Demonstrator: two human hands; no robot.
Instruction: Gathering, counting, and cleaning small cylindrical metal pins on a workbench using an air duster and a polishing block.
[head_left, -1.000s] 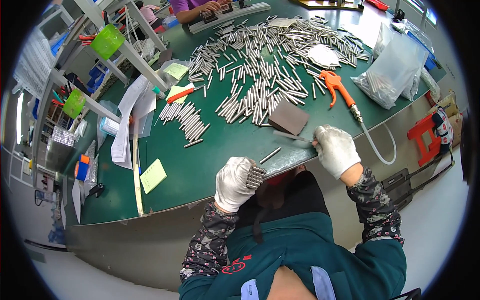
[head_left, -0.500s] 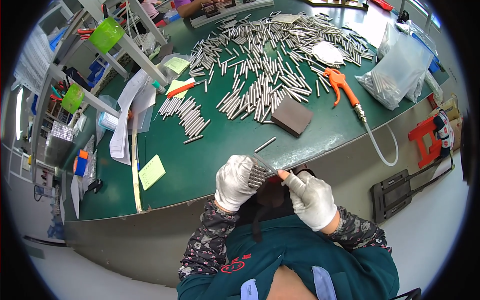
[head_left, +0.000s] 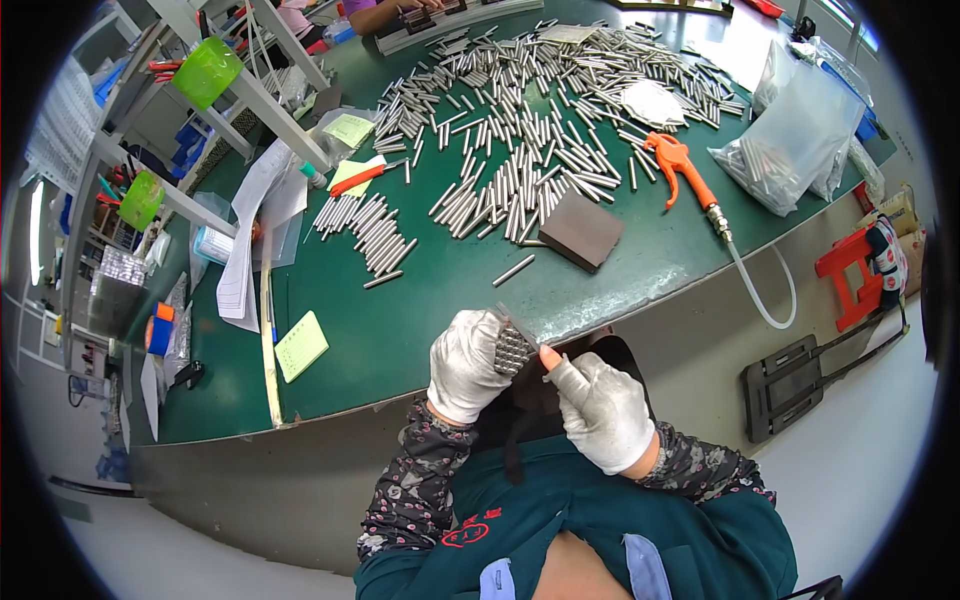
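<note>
My left hand [head_left: 463,368], in a white glove, is closed round a bundle of short steel pins [head_left: 511,350], whose ends face right. My right hand [head_left: 606,412], also gloved, with a bare fingertip showing, grips a thin flat metal strip [head_left: 522,328] that may be a file. The strip lies along or just over the upper edge of the pin ends; whether it touches them I cannot tell. Beyond my hands a single pin [head_left: 514,270] lies on the green table [head_left: 400,340]. A large heap of loose pins [head_left: 520,130] spreads farther back.
A dark brown block [head_left: 582,230] sits by the heap. On the right are an orange air gun [head_left: 683,170] with a hose and a plastic bag of pins [head_left: 795,145]. An orange cutter [head_left: 357,180], papers and a yellow notepad [head_left: 302,346] lie left. Another person's hand [head_left: 415,5] shows at the back.
My right hand and the strip have moved left, across the pin ends. The single pin lies a little farther away and to the left. My left hand has hardly moved.
</note>
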